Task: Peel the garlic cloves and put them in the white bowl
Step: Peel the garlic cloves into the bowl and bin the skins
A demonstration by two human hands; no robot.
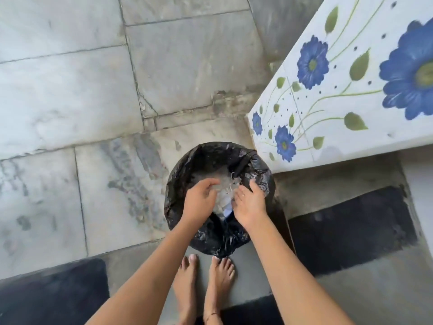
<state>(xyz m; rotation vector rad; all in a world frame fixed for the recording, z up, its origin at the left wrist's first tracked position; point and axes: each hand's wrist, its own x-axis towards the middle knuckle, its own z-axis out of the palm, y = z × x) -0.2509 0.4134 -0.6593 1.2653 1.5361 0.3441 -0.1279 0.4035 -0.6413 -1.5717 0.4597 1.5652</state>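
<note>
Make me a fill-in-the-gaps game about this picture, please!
1. The bin is lined in ___ plastic.
2. The left hand and right hand are both held over the ___.
3. The flowers on the table are ___.
4. The feet are ___, with no shoes.
Missing words: black, bin, blue, bare.
</note>
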